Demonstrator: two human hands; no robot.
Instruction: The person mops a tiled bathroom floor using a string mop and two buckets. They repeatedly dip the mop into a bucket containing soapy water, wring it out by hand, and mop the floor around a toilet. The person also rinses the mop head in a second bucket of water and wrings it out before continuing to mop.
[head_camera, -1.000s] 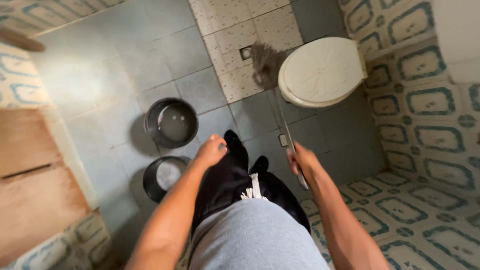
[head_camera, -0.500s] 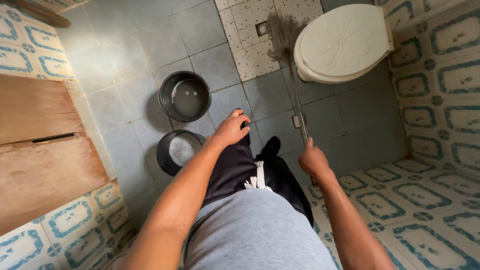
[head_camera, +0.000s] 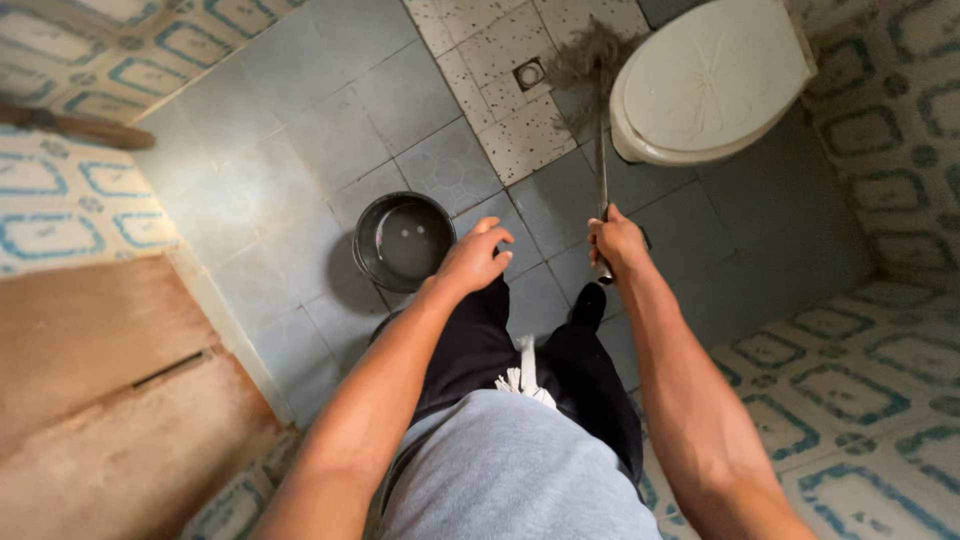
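Near the upper middle of the frame, one mop (head_camera: 601, 150) runs almost straight up and down the picture: its long axis is close to vertical, with the grey stringy head (head_camera: 592, 60) pointing toward the top edge and the thin handle coming down toward the person. The head lies on the floor (head_camera: 300, 130), touching the left side of the one white toilet (head_camera: 715, 75), whose lid is closed, and just right of one small square drain (head_camera: 530, 73).

Two hands show, both the person's own. The right hand (head_camera: 618, 242), at centre right, is wrapped in a fist around the lower end of the mop handle. The left hand (head_camera: 478, 258), at centre, holds nothing; its fingers are loosely curled and slightly apart, hovering above the right rim of one round dark bucket (head_camera: 404, 243) with water in it. A second dark rim just below that bucket is mostly hidden by the left forearm. One wooden door (head_camera: 110, 400) fills the lower left, and one wooden stick (head_camera: 75, 125) lies at the upper left.
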